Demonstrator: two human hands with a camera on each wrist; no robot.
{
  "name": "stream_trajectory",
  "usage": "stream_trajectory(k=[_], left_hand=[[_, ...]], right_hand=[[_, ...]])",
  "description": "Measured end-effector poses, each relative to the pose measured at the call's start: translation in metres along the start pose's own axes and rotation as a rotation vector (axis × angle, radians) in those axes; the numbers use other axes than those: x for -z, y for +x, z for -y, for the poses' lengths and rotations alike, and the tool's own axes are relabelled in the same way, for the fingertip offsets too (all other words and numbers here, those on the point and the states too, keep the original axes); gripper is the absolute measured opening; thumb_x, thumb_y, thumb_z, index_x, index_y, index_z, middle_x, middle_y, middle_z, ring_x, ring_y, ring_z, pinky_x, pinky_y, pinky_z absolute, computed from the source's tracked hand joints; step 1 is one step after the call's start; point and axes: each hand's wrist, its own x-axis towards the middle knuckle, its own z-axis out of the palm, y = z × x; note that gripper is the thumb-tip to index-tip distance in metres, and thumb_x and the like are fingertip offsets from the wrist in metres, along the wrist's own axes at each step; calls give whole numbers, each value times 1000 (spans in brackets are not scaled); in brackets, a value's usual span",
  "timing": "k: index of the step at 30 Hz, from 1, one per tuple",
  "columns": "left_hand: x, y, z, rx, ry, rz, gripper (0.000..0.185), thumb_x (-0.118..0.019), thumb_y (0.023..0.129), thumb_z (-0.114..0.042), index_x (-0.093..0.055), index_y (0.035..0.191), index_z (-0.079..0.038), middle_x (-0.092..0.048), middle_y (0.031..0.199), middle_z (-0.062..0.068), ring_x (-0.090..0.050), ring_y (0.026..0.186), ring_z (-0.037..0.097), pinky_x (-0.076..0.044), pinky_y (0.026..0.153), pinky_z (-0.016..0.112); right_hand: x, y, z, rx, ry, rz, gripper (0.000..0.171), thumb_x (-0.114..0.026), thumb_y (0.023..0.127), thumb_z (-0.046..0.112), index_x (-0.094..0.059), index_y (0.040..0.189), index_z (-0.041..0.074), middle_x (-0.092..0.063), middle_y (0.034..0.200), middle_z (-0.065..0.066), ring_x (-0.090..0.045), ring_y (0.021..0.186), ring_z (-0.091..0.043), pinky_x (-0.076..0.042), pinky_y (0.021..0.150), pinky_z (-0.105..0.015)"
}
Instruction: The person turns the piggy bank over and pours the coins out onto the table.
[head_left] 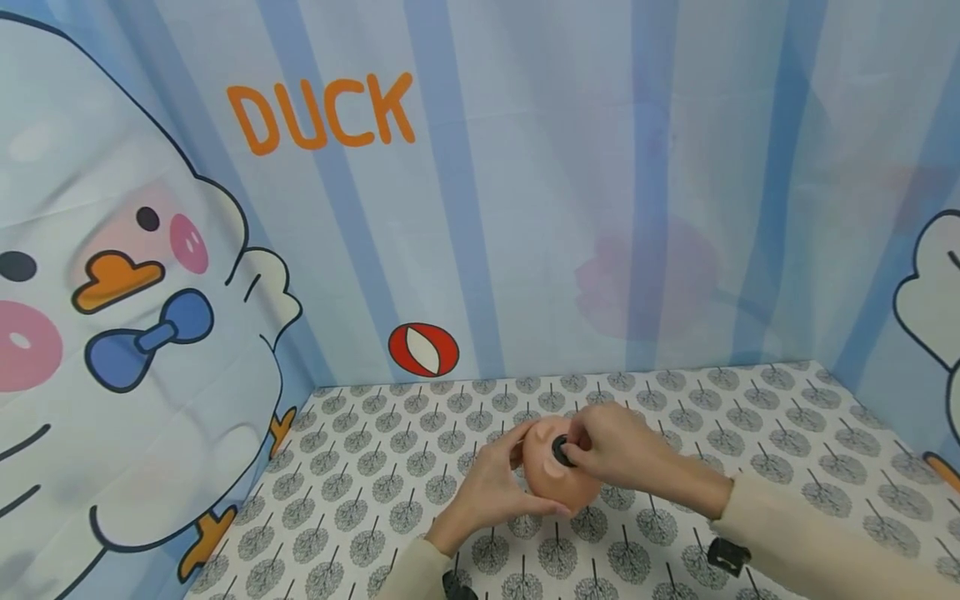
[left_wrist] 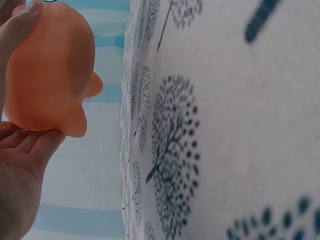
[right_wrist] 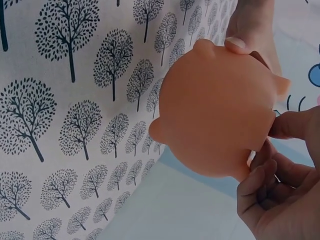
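Orange toy half hidden behind both hands. Left hand cups it; right hand pinches its black plug.

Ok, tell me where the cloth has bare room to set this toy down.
Bare tree-print cloth left of the left hand, up to the duck backdrop, and right of the right hand. Crowded: mid-table, where both hands hold the orange toy.
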Motion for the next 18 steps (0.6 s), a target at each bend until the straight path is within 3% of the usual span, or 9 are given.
stream_trajectory(k=[9, 18], left_hand=[[3, 0, -1, -9, 17, -1, 114, -99, 67, -49, -37, 162, -34, -56, 152, -15, -62, 135, 8, -55, 114, 28], [3, -1, 1, -15, -3, -10, 117, -101, 63, -48, -37, 161, -37, -56, 153, -14, -62, 136, 10, -53, 115, 28]], right_hand=[[-6, -1, 1, 27, 8, -36, 19, -73, 90, 4, -68, 74, 12, -61, 64, 6, -52, 55, -4, -49, 52, -18], [-9, -1, 0, 71, 22, -22, 12, -74, 91, 2, -72, 81, 10, -66, 74, 5, -56, 62, -1, -53, 56, -15]])
